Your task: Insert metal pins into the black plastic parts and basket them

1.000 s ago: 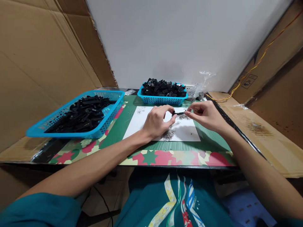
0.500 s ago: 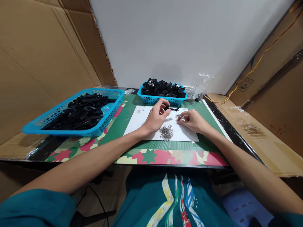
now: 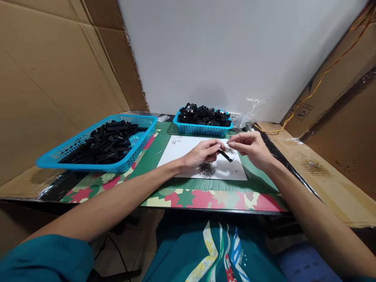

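My left hand point(image 3: 204, 152) is closed on a slim black plastic part point(image 3: 226, 155), which points down and to the right over the white sheet point(image 3: 170, 156). Close to its right, my right hand point(image 3: 249, 145) is pinched at thumb and forefinger, near the part's upper end; whatever lies between those fingertips is too small to make out. Beneath my left hand is a pile of tiny metal pieces point(image 3: 207, 170). A smaller pile point(image 3: 230, 150) shows between the two hands, and a few thin pieces point(image 3: 176, 140) lie at the sheet's back left corner.
A large blue basket point(image 3: 117, 166) of long black parts stands at the left. Behind the sheet is a smaller blue basket point(image 3: 202, 129) heaped with black pieces. Clear plastic bags point(image 3: 245, 119) sit beside it. Cardboard walls point(image 3: 58, 58) flank the table.
My right hand has lifted from the small pile and moved up beside my left hand. My left hand has turned, so the black part now slopes down to the right. The view has shifted slightly.
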`<state>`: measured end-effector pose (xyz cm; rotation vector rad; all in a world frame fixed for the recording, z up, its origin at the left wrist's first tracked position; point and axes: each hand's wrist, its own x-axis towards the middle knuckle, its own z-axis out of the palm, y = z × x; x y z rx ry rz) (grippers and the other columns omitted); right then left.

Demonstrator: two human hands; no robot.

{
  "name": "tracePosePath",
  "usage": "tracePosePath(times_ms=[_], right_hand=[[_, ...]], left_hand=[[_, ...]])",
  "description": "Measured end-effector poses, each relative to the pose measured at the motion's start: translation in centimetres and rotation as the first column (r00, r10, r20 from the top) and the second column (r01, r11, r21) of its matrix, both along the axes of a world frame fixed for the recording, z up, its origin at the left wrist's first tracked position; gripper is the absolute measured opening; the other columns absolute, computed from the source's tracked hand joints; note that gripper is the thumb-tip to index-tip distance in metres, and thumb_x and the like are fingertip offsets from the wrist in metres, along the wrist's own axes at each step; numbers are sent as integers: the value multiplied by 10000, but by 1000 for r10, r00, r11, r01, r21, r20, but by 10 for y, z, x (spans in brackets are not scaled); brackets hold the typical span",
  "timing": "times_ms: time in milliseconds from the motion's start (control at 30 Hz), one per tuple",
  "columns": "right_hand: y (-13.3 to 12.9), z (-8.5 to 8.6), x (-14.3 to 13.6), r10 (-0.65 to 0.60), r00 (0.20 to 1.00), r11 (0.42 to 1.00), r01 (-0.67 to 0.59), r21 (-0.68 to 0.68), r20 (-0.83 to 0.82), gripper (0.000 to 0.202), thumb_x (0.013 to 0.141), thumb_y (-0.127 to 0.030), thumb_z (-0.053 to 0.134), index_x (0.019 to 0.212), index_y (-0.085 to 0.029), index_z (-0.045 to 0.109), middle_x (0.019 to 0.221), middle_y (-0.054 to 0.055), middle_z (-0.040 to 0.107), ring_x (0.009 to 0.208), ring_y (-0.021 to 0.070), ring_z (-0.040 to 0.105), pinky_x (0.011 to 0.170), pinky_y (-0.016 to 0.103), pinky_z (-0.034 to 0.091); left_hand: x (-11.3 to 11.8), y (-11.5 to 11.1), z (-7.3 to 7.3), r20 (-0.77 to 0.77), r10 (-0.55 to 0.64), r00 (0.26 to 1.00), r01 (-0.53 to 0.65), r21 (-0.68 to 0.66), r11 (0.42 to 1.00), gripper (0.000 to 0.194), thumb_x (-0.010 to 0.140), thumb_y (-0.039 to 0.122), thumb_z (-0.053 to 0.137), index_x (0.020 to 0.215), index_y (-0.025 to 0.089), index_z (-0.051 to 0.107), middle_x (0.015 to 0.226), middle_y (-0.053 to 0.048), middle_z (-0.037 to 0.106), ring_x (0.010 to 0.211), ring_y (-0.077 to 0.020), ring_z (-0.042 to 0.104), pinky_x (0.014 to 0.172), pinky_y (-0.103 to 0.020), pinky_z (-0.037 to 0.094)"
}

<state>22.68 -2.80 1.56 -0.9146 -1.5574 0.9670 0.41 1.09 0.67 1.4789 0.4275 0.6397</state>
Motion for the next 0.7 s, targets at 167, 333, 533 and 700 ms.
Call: tracePosePath(times_ms=[167, 333, 533, 700], right_hand=[[-2, 0, -5, 126, 990, 988, -131, -81, -69, 201, 815, -392, 880, 831, -198, 829, 697, 8, 628, 579, 94, 341, 506, 287, 196], [-4, 2, -8, 142, 988, 989, -144, -27, -65, 197, 787, -388, 905, 826, -211, 828, 769, -3, 583, 604, 91, 410, 496, 275, 251], [-4, 4, -7, 56, 998, 990, -57, 128, 9, 227, 758, -419, 928, 829, -220, 844, 785, 36, 647, 724, 152, 546, 575, 302, 398], [-4, 7, -5, 14, 1000, 985, -18, 174, 22, 259, 762, -453, 921, 824, -212, 847, 743, 36, 631, 691, 149, 526, 545, 305, 367]], left_hand=[[1, -18, 13, 36, -117, 992, 121, -144, 982, 252, 977, 411, 664, 1034, 175, 597, 821, 11, 421, 657, -105, 356, 601, -230, 312], [2, -23, 15, 38, -96, 995, 102, -232, 967, 234, 945, 368, 700, 1025, 201, 557, 824, 18, 429, 666, -103, 394, 616, -208, 354], [2, -18, 11, 24, -87, 996, 90, -255, 963, 228, 952, 359, 689, 964, 193, 534, 793, 29, 413, 632, -87, 375, 584, -191, 324], [1, -19, 12, 28, -71, 997, 75, -227, 971, 305, 948, 425, 726, 1034, 184, 559, 838, 15, 458, 654, -85, 392, 602, -196, 342]])
